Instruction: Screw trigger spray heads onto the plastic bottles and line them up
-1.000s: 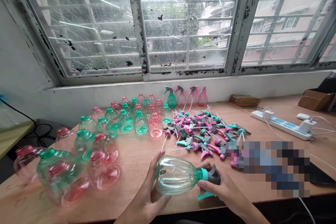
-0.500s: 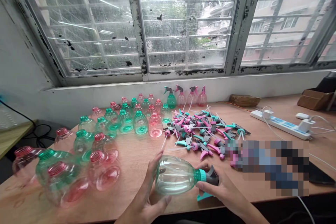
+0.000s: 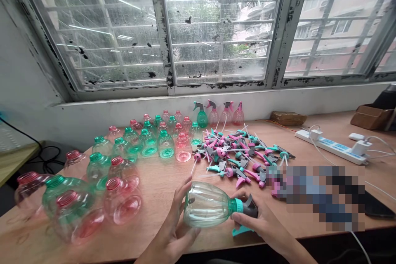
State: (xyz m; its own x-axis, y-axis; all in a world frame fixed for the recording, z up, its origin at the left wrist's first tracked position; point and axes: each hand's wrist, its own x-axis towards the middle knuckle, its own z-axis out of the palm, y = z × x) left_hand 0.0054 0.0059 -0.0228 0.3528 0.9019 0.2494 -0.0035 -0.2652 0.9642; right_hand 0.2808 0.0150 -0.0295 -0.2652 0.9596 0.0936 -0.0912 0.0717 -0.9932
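Observation:
A clear green spray bottle (image 3: pixel 207 205) lies sideways between my hands over the table's front edge. Its base is cupped in my left hand (image 3: pixel 177 225), the fingers around its far side and the thumb below. At the neck, my right hand (image 3: pixel 255 216) grips the turquoise collar and dark grey spray head (image 3: pixel 250 207). A turquoise trigger (image 3: pixel 243 231) sticks out beneath that hand. Just beyond the bottle is a heap of loose pink, turquoise and grey spray heads (image 3: pixel 238 152) with thin white tubes.
Open green and pink bottles (image 3: pixel 167 145) stand in a group at the left. Several bottles with spray heads (image 3: pixel 201 116) stand by the wall. At the right are a white power strip (image 3: pixel 332 147), a brown package (image 3: pixel 287 118), a cardboard box (image 3: pixel 369 116) and a blurred-out patch.
The bottle has shifted very slightly upward at its base, and my left hand with it. My right hand keeps its place at the neck.

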